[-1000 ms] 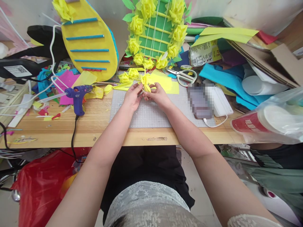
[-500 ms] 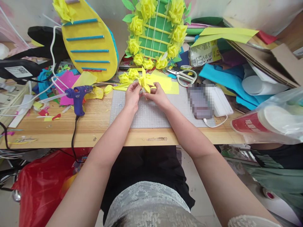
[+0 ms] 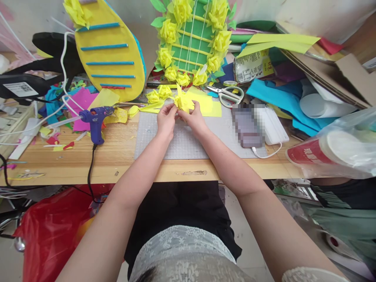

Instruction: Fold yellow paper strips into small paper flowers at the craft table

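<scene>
Both hands meet over the far edge of a grey cutting mat [image 3: 182, 145]. My left hand [image 3: 166, 120] and my right hand [image 3: 194, 118] pinch a small yellow paper flower [image 3: 182, 100] between their fingertips, with its petals sticking up and out. Two finished yellow flowers [image 3: 158, 94] lie just left of it on the mat's edge. Behind them stands a green panel [image 3: 192, 43] ringed with several yellow flowers and strung with white cords.
A purple glue gun [image 3: 95, 119] stands on the wooden table [image 3: 73, 160] to the left. White-handled scissors [image 3: 227, 94], a phone and a white power bank [image 3: 272, 125] lie right. Yellow sheets [image 3: 205, 105], coloured felt, cardboard and a bagged cup [image 3: 337, 152] crowd the right side.
The flower has been turned and its petals spread wider between my fingertips. Both hands shifted slightly up and away from me.
</scene>
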The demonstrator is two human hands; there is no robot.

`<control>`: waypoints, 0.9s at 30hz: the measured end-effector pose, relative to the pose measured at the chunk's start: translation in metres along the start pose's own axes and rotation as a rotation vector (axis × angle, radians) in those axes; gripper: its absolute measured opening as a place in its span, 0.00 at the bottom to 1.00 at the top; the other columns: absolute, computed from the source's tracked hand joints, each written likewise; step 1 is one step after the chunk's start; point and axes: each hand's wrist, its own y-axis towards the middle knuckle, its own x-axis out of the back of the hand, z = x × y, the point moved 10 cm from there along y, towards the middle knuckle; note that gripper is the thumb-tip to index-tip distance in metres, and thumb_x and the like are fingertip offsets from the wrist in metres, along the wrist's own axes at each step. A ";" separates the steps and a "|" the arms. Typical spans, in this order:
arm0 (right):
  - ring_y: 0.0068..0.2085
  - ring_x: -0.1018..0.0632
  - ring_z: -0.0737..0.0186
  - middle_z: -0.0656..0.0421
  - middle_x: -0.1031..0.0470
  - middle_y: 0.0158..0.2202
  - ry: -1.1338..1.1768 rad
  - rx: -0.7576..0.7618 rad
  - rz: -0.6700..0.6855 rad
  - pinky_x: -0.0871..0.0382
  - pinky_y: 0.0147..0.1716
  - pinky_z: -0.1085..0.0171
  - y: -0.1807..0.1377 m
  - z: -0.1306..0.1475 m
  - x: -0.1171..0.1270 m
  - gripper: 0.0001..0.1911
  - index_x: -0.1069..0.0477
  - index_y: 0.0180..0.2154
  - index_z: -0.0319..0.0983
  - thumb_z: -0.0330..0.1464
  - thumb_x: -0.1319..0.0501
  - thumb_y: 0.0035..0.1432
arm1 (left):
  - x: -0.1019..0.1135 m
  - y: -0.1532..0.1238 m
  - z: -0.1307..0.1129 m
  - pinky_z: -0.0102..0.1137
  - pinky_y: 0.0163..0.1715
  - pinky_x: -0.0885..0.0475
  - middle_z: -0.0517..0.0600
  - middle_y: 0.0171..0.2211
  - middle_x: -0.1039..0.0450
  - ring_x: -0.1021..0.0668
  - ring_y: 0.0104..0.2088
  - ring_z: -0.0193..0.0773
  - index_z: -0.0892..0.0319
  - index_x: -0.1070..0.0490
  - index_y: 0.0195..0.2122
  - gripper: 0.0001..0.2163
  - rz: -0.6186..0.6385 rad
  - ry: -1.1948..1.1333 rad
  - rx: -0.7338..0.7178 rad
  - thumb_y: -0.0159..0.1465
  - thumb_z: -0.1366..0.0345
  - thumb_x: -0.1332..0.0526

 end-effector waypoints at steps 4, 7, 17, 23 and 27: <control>0.35 0.24 0.67 0.64 0.29 0.35 0.019 -0.009 0.033 0.28 0.38 0.63 0.002 0.002 -0.001 0.27 0.47 0.44 0.45 0.38 0.34 0.46 | 0.000 -0.002 -0.006 0.21 0.30 0.33 0.44 0.29 0.26 0.24 0.31 0.28 0.59 0.29 0.28 0.05 -0.011 0.047 -0.037 0.59 0.74 0.39; 0.35 0.25 0.68 0.65 0.29 0.34 0.062 0.003 -0.014 0.27 0.39 0.64 0.003 0.004 0.006 0.25 0.47 0.42 0.45 0.38 0.35 0.48 | 0.002 -0.002 -0.011 0.20 0.29 0.34 0.44 0.27 0.27 0.25 0.30 0.27 0.60 0.30 0.27 0.05 -0.038 0.077 -0.081 0.59 0.75 0.40; 0.40 0.25 0.67 0.60 0.30 0.42 0.048 0.007 -0.107 0.26 0.40 0.64 0.005 0.000 0.015 0.31 0.47 0.45 0.45 0.38 0.33 0.43 | -0.002 -0.004 -0.007 0.22 0.31 0.33 0.43 0.27 0.27 0.26 0.30 0.27 0.60 0.30 0.27 0.05 -0.018 0.101 -0.090 0.58 0.75 0.39; 0.42 0.25 0.66 0.59 0.32 0.43 0.007 0.054 -0.117 0.27 0.42 0.63 0.006 0.003 0.014 0.29 0.49 0.43 0.44 0.38 0.34 0.43 | -0.001 -0.004 -0.005 0.19 0.27 0.35 0.43 0.27 0.28 0.26 0.29 0.26 0.60 0.30 0.27 0.06 -0.038 0.073 -0.064 0.58 0.76 0.40; 0.42 0.25 0.65 0.60 0.34 0.41 0.006 0.105 -0.074 0.29 0.42 0.63 0.006 0.008 0.007 0.29 0.52 0.41 0.45 0.38 0.35 0.43 | 0.000 -0.003 -0.004 0.20 0.29 0.33 0.43 0.27 0.28 0.25 0.30 0.27 0.59 0.30 0.27 0.05 -0.043 0.038 -0.034 0.58 0.75 0.40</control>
